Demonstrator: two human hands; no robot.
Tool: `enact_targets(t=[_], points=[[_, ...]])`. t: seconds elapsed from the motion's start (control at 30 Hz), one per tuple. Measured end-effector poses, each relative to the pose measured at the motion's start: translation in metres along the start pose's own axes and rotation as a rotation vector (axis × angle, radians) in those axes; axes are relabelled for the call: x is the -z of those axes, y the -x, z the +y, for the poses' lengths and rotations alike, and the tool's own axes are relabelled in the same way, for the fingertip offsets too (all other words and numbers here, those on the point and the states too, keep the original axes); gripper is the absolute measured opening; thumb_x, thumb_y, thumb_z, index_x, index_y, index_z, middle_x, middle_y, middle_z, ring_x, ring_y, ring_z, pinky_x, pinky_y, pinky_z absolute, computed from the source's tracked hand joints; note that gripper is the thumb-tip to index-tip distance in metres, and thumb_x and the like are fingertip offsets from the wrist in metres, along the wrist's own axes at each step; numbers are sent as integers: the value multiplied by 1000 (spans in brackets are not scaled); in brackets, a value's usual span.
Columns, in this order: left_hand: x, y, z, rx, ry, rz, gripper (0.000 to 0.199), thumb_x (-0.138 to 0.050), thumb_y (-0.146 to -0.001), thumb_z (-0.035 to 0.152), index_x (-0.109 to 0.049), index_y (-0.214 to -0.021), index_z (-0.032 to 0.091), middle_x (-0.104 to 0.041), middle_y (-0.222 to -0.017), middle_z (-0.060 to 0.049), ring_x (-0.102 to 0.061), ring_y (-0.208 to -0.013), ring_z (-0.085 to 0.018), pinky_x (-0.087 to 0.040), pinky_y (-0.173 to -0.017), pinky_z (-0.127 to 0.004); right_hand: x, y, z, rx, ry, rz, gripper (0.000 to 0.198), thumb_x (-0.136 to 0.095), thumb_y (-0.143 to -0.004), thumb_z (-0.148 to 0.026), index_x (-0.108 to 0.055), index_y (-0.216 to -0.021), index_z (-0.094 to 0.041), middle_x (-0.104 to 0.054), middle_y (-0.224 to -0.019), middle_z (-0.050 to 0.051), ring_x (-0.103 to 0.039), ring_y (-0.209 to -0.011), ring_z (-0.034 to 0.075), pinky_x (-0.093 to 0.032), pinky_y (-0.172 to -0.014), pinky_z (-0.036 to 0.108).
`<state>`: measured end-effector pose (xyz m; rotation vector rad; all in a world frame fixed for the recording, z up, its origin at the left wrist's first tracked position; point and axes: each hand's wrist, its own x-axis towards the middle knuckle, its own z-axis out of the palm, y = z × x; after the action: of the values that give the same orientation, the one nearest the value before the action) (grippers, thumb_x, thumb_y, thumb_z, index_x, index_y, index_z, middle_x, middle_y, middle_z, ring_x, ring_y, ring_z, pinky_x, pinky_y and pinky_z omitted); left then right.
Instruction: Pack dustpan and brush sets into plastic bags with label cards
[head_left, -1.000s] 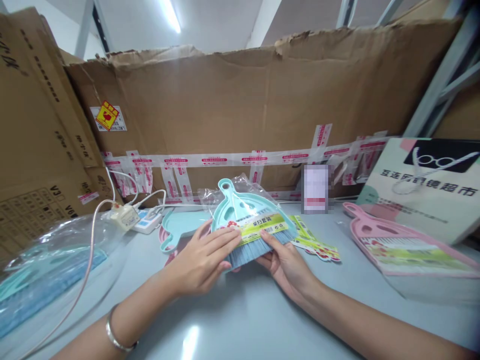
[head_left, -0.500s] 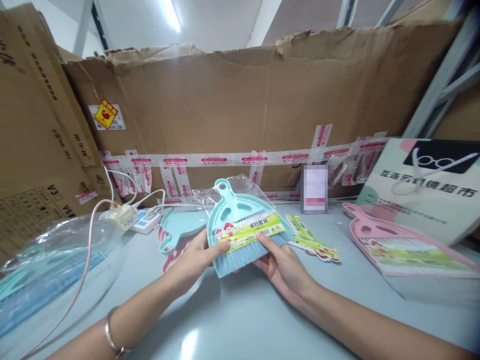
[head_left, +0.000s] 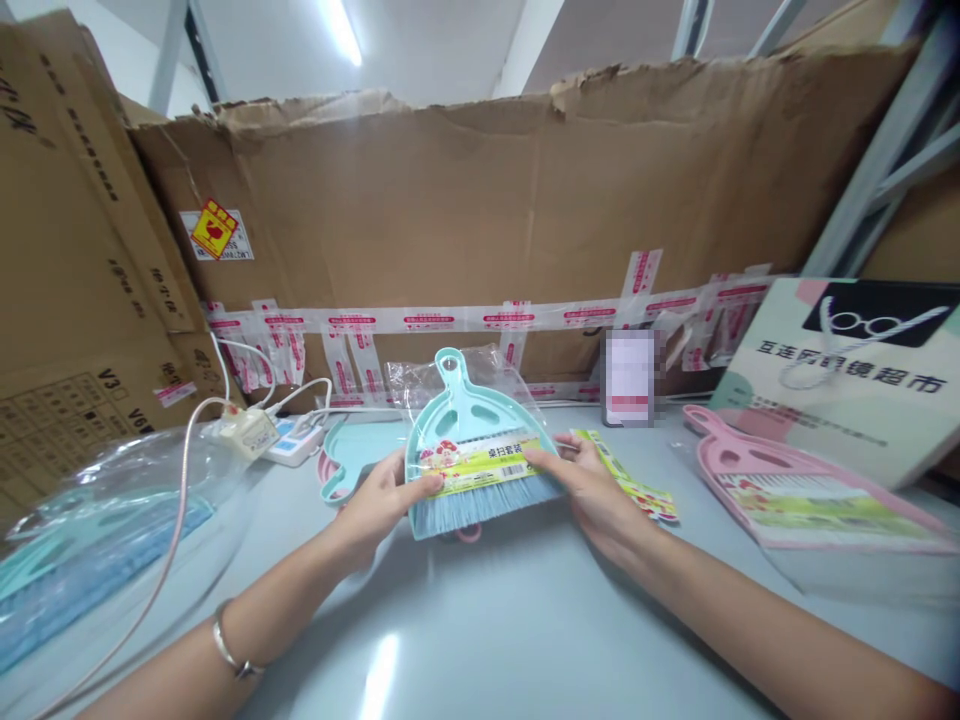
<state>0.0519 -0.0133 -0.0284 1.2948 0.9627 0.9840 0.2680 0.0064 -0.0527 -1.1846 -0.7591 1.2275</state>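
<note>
Above the blue-grey table (head_left: 480,630), right in front of us, we've got a turquoise dustpan-and-brush set (head_left: 469,425) between our hands. Left hand (head_left: 379,505) pinches its left edge, thumb in front; right hand (head_left: 600,490) does likewise on the right. Most fingers are hidden behind.

Progress-wise, this one looks nearly complete to us: brush nested in the pan, printed label (head_left: 480,465) across it, clear bag (head_left: 412,385) around the lot. Can't tell if the bag's mouth is sealed. The pink set (head_left: 750,470) at right and the blue set (head_left: 97,540) at left look bagged too, so we'd call those done. What's left, we reckon: the loose turquoise piece (head_left: 367,450) beside our left hand, the pink bit peeking out below, and those spare labels (head_left: 649,498) by our right.

Readable stuff: our label says 桌扫套装. The carrier bag (head_left: 840,400) ends in 眼镜超市, over a glasses drawing. Left carton (head_left: 90,220) has "V3" and "V6". There's a red-and-yellow broken-glass sticker (head_left: 215,230) on the big carton (head_left: 450,210). Pink print on the tape (head_left: 427,320) is too small for us.
</note>
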Motion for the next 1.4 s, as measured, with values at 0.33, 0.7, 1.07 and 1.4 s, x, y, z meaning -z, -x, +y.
enact_targets(t=[0.33, 0.7, 1.07, 1.4], points=[[-4, 1, 0, 53, 80, -100, 57, -65, -73, 29, -40, -124, 15, -66, -103, -16, -68, -69, -26, -53, -66, -40, 4, 0, -9, -187, -63, -449, 32, -65, -71, -28, -54, -98, -17, -68, -86, 5, -64, -71, 15, -51, -61, 25], [-3, 1, 0, 102, 79, -54, 55, -63, -72, 23, -44, -123, 17, -65, -105, -14, -67, -77, -25, -53, -68, -36, 5, -2, -5, -185, -13, -390, 28, -68, -69, -25, -56, -93, -15, -69, -81, 6, -66, -69, 17, -52, -61, 25], [-4, -3, 1, 141, 178, 116, 34, -64, -73, 26, -56, -104, 16, -71, -83, -8, -67, -63, -20, -53, -58, -29, 7, 1, -10, -202, -16, -592, 40, -66, -72, -24, -53, -109, -17, -66, -103, 7, -64, -85, 16, -52, -72, 25], [1, -7, 10, 190, 137, 294, 23, -64, -72, 28, -63, -89, 13, -71, -79, -7, -65, -68, -16, -51, -53, -19, 7, 1, -11, -166, -15, -721, 46, -71, -65, -16, -55, -108, -16, -64, -108, 8, -61, -97, 17, -51, -83, 27]])
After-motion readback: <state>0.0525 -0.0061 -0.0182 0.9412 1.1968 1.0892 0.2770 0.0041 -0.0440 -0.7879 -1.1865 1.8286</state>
